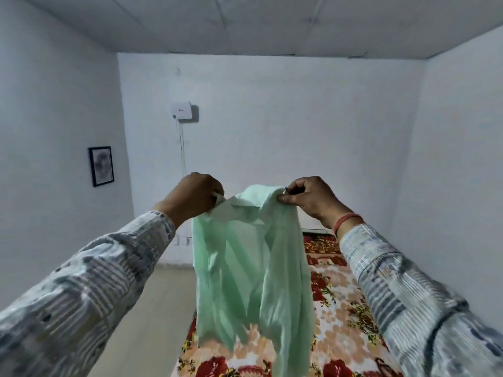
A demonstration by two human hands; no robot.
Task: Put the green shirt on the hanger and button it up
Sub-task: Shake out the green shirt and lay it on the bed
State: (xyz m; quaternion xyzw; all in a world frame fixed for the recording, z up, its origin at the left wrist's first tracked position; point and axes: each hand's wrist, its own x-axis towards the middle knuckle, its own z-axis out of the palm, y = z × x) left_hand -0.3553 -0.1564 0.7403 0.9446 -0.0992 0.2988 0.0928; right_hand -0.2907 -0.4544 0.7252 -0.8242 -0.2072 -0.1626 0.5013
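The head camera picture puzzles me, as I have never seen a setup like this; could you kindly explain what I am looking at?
There is no machine here. A person wears one wide-angle camera on the head, so the picture looks forward and down along their own arms. The left hand and the right hand each grip the top of a pale green shirt near its collar. They hold it up in the air, so it hangs loose. Below it a flowered blanket in red and cream is spread out. On the far wall is a small white box with wires hanging from it, and on the left wall a framed picture. I cannot make out a hanger for certain, so the shirt does not seem to be on one yet.
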